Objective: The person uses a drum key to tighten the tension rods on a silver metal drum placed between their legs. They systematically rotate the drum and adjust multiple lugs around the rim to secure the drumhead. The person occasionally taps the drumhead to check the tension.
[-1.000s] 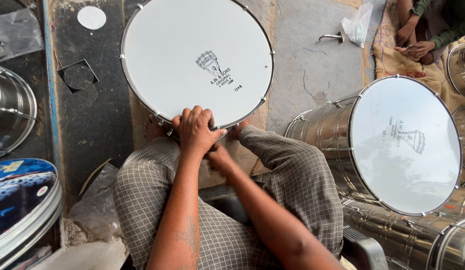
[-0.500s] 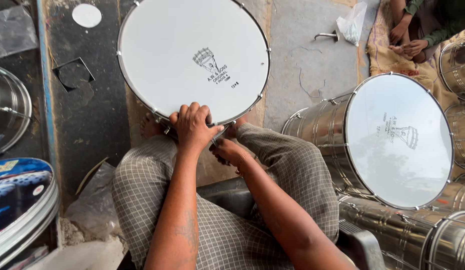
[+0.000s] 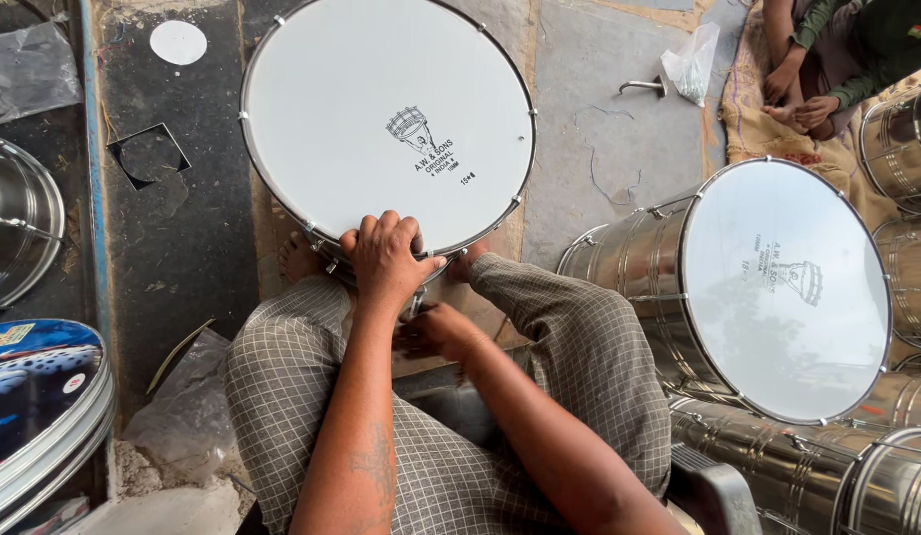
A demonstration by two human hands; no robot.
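The person sits with both knees in checked trousers (image 3: 312, 386) spread apart, and one white-topped drum (image 3: 386, 124) stands on the floor (image 3: 589, 149) between the feet, its round white skin facing up to the camera. The left hand (image 3: 386, 260) lies over the near rim of this drum, the fingers curled down on the metal hoop and gripping it. The right hand (image 3: 435, 332) is lower, just below the rim and beside the drum's shell; it is blurred, and I cannot tell if it is closed on something or loose. One bare foot (image 3: 300, 260) shows at the left of the drum, touching the floor near the rim. To the right, one second drum (image 3: 767, 287) with a shiny steel body lies tilted, its white skin turned toward the person, near the right knee but apart from it. More steel drum shells (image 3: 857, 481) are stacked behind and below it at the right edge of the floor; I count at least three. At the left edge one steel shell (image 3: 19, 223) is partly in view, and below it a stack of blue printed round pieces (image 3: 39, 396). One small white disc (image 3: 178, 43) lies on the floor near the far left corner. One clear plastic bag (image 3: 693, 64) lies at the far side, next to another person's hands (image 3: 797, 99) at the top right corner.
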